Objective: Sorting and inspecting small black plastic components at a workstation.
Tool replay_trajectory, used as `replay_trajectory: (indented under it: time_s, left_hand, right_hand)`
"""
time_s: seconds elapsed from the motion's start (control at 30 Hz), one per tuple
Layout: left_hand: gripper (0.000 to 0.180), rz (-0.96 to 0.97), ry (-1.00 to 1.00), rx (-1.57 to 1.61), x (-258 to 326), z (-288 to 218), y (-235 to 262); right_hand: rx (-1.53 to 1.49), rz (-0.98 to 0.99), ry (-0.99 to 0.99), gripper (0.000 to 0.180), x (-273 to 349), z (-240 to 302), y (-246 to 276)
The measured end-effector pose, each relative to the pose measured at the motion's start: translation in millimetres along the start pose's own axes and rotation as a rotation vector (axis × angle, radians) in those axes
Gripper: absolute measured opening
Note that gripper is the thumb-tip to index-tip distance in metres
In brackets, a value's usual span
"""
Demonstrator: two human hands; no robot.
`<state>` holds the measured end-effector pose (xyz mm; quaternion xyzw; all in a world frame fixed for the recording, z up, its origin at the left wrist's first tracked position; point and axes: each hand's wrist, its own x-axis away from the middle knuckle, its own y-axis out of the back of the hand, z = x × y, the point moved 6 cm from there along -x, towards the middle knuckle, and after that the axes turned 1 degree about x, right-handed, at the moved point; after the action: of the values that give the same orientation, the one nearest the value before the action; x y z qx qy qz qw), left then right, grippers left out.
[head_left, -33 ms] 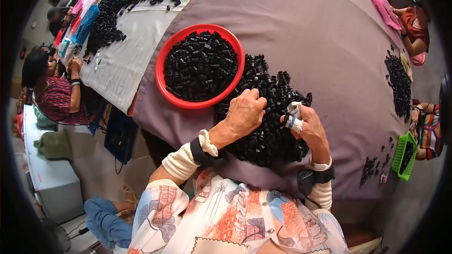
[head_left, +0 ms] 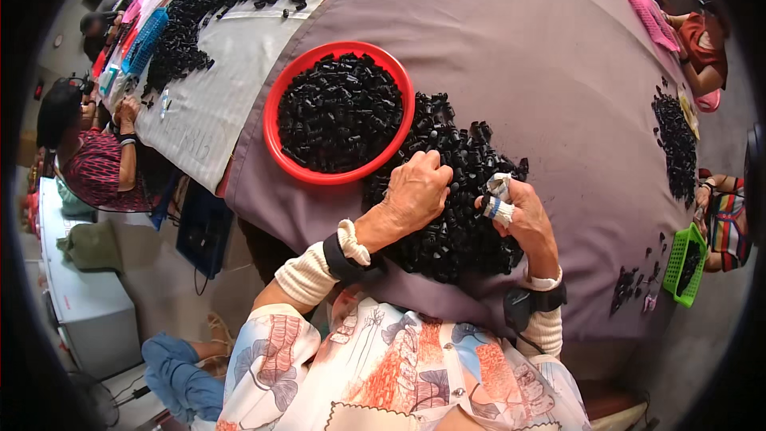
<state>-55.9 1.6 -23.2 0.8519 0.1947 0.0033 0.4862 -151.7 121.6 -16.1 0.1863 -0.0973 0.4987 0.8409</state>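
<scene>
Red bowl (head_left: 275, 124) full at 11 o'clock, left hand (head_left: 415, 191) fingers curled down into the heap of small black parts (head_left: 455, 231) on the purple surface (head_left: 558, 72), right hand (head_left: 519, 215) with taped fingers pinching one part; best pick singly, short reaches.

Head camera looks steeply down, probably close, over table (head_left: 558, 72).

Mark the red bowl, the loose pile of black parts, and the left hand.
red bowl (head_left: 275, 104): head view, on its left rim.
pile of black parts (head_left: 459, 235): head view, middle of the heap on the cloth.
left hand (head_left: 415, 191): head view, back of the hand.
</scene>
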Motion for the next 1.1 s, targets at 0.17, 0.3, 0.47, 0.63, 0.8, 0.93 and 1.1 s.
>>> replay_trajectory:
  time_s: [0.17,0.3,0.47,0.63,0.8,0.93,1.1]
  left_hand:
    - [0.013,0.059,-0.052,-0.05,0,-1,-4]
    - [0.011,0.131,-0.078,-0.023,-3,3,-7]
    - [0.011,0.194,-0.094,-0.026,-3,0,-5]
    - [0.012,0.198,-0.058,0.024,3,0,-9]
    - [0.013,0.187,-0.079,0.033,7,2,-9]
    - [0.013,0.142,-0.043,0.119,9,0,0]
    - [0.015,0.261,0.354,1.058,12,4,9]
  right_hand:
    - [0.007,0.008,-0.013,0.028,3,0,0]
    - [-0.048,0.021,-0.011,0.026,4,-2,-3]
    - [-0.045,0.035,0.02,0.023,4,0,-5]
    - [-0.007,0.016,0.02,0.023,6,-1,-6]
    - [0.05,0.008,0.021,0.029,11,0,-8]
    - [0.136,0.001,0.017,0.032,14,9,-5]
    - [0.055,-0.035,0.061,0.023,19,12,-2]
